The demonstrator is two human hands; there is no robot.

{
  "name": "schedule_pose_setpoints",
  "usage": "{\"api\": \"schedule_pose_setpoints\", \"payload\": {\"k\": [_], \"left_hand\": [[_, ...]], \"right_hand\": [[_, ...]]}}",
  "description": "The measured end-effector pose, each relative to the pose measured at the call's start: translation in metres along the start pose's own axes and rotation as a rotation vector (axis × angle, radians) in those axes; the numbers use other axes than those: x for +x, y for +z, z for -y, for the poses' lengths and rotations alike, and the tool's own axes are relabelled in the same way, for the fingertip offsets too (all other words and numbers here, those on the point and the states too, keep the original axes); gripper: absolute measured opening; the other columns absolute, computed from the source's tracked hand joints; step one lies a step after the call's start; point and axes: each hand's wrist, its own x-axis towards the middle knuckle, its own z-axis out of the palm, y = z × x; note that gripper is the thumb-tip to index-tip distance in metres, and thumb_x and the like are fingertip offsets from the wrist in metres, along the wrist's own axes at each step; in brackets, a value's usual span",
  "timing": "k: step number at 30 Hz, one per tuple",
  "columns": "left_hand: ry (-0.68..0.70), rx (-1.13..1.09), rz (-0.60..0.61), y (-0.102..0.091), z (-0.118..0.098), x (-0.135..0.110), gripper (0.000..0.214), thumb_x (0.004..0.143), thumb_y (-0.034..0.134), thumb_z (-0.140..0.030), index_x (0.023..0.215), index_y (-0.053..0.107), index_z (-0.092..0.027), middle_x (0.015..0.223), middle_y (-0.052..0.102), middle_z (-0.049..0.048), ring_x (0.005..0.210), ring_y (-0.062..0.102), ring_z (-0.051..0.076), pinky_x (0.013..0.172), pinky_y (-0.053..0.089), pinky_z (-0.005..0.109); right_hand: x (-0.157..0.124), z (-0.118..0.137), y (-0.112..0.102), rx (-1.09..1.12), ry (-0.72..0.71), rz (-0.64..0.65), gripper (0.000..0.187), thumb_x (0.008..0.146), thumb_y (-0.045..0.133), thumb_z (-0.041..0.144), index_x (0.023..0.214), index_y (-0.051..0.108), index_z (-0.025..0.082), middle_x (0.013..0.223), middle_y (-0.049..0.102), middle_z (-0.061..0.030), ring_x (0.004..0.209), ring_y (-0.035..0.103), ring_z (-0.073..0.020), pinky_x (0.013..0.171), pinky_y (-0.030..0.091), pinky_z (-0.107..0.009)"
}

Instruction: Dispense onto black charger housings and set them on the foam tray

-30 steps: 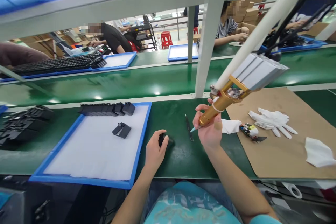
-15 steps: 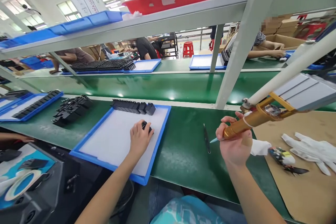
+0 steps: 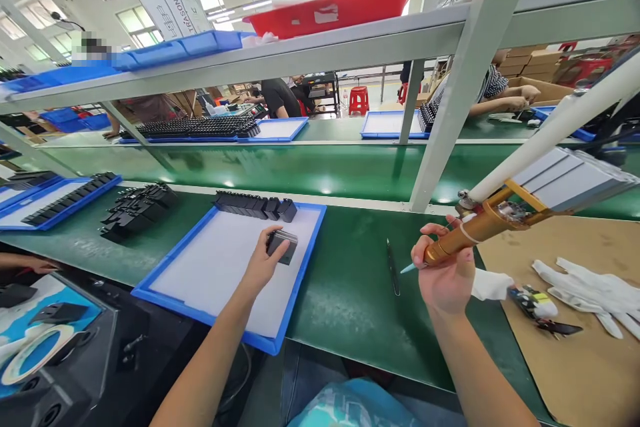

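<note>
Over the white-lined blue tray (image 3: 167, 295), my left hand (image 3: 264, 259) is closed round a small black plastic box (image 3: 283, 247), its broad side facing me. At the tray's far edge stands a row of similar black boxes (image 3: 245, 203). My right hand (image 3: 447, 273) grips a gold cylindrical tool (image 3: 457, 240) from below, palm up. The tool has a pale blue pointed tip (image 3: 408, 268) aimed left and down, and grey finned metal at its back end. Tweezers (image 3: 393, 268) lie on the green bench left of that tip.
A cluster of black boxes (image 3: 137, 209) sits left of the tray. To the right, white gloves (image 3: 590, 290) and a small circuit board (image 3: 535, 307) lie on brown cardboard (image 3: 545, 373). A slanted white pole (image 3: 533, 133) and shelf post (image 3: 450, 93) rise behind my right hand.
My left hand has turned the black box so that its broad side shows, with fingers now at its left. My right hand keeps its grip on the gold tool. The view has tilted slightly upward.
</note>
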Motion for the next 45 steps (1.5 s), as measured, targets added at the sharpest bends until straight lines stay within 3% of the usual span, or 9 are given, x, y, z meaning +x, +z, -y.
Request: {"api": "schedule_pose_setpoints", "payload": {"k": [4, 6, 9, 13, 20, 35, 38, 40, 45], "left_hand": [[-0.196, -0.800, 0.166, 0.020, -0.046, -0.024, 0.047, 0.081, 0.060, -0.057, 0.121, 0.049, -0.035, 0.116, 0.059, 0.0036, 0.103, 0.059, 0.022, 0.081, 0.051, 0.038], [-0.243, -1.002, 0.272, 0.033, -0.063, -0.036, 0.046, 0.082, 0.058, -0.059, 0.121, 0.049, -0.037, 0.123, 0.058, 0.0040, 0.110, 0.057, 0.024, 0.083, 0.050, 0.040], [-0.257, -1.088, 0.360, 0.049, -0.077, -0.048, 0.046, 0.083, 0.055, -0.062, 0.123, 0.049, -0.039, 0.128, 0.057, 0.0041, 0.114, 0.057, 0.026, 0.085, 0.049, 0.042], [-0.210, -1.028, 0.385, 0.058, -0.081, -0.054, 0.053, 0.079, 0.056, -0.066, 0.125, 0.048, -0.040, 0.125, 0.059, 0.0052, 0.113, 0.058, 0.029, 0.083, 0.051, 0.046], [-0.115, -0.962, 0.391, 0.058, -0.081, -0.059, 0.057, 0.077, 0.060, -0.065, 0.123, 0.048, -0.034, 0.123, 0.059, 0.0077, 0.112, 0.059, 0.031, 0.090, 0.048, 0.049], [-0.194, -0.945, 0.260, 0.056, -0.088, -0.059, 0.046, 0.081, 0.066, -0.050, 0.120, 0.051, -0.031, 0.119, 0.062, 0.0050, 0.105, 0.062, 0.022, 0.082, 0.052, 0.032], [-0.206, -0.849, 0.235, 0.047, -0.074, -0.047, 0.048, 0.079, 0.069, -0.047, 0.120, 0.052, -0.030, 0.112, 0.063, 0.0039, 0.097, 0.063, 0.019, 0.077, 0.051, 0.028], [-0.220, -0.721, 0.184, 0.033, -0.054, -0.030, 0.049, 0.078, 0.069, -0.048, 0.120, 0.051, -0.029, 0.106, 0.063, 0.0031, 0.089, 0.062, 0.017, 0.072, 0.051, 0.027], [-0.104, 0.055, -0.112, -0.033, 0.016, 0.045, 0.060, 0.080, 0.056, -0.056, 0.128, 0.044, -0.022, 0.101, 0.060, 0.0068, 0.088, 0.061, 0.021, 0.074, 0.053, 0.037]], "right_hand": [[0.002, 0.000, -0.002, 0.000, -0.010, -0.004, 0.044, 0.082, 0.054, 0.057, 0.115, 0.053, 0.028, 0.091, 0.060, -0.0008, 0.047, 0.051, -0.0091, 0.046, 0.038, -0.026], [0.003, -0.001, -0.003, -0.002, -0.018, -0.009, 0.044, 0.082, 0.055, 0.057, 0.115, 0.054, 0.027, 0.091, 0.060, -0.0008, 0.047, 0.051, -0.0092, 0.046, 0.038, -0.026], [0.004, -0.001, -0.003, -0.007, -0.023, -0.017, 0.043, 0.082, 0.054, 0.056, 0.115, 0.054, 0.028, 0.091, 0.060, -0.0006, 0.047, 0.050, -0.0094, 0.045, 0.037, -0.026], [0.004, 0.000, -0.003, -0.001, -0.012, -0.022, 0.044, 0.082, 0.054, 0.056, 0.116, 0.053, 0.028, 0.091, 0.059, -0.0003, 0.047, 0.049, -0.0094, 0.046, 0.037, -0.026], [0.003, 0.000, -0.002, -0.007, -0.006, -0.018, 0.044, 0.082, 0.053, 0.056, 0.116, 0.053, 0.028, 0.090, 0.060, -0.0003, 0.048, 0.050, -0.0097, 0.047, 0.038, -0.026], [0.005, -0.001, -0.003, -0.028, -0.026, -0.017, 0.044, 0.082, 0.053, 0.056, 0.115, 0.054, 0.027, 0.088, 0.060, -0.0004, 0.045, 0.049, -0.0097, 0.044, 0.035, -0.026], [0.005, -0.001, -0.005, -0.020, -0.018, -0.026, 0.047, 0.080, 0.055, 0.057, 0.115, 0.054, 0.026, 0.088, 0.061, -0.0007, 0.045, 0.049, -0.0100, 0.045, 0.035, -0.026], [0.006, -0.002, -0.006, -0.022, -0.015, -0.039, 0.049, 0.078, 0.055, 0.057, 0.116, 0.054, 0.026, 0.088, 0.061, -0.0011, 0.045, 0.049, -0.0103, 0.045, 0.034, -0.026], [0.008, -0.002, -0.006, -0.024, -0.001, -0.079, 0.052, 0.073, 0.059, 0.058, 0.113, 0.056, 0.024, 0.084, 0.061, -0.0007, 0.043, 0.048, -0.0116, 0.045, 0.033, -0.027]]}}
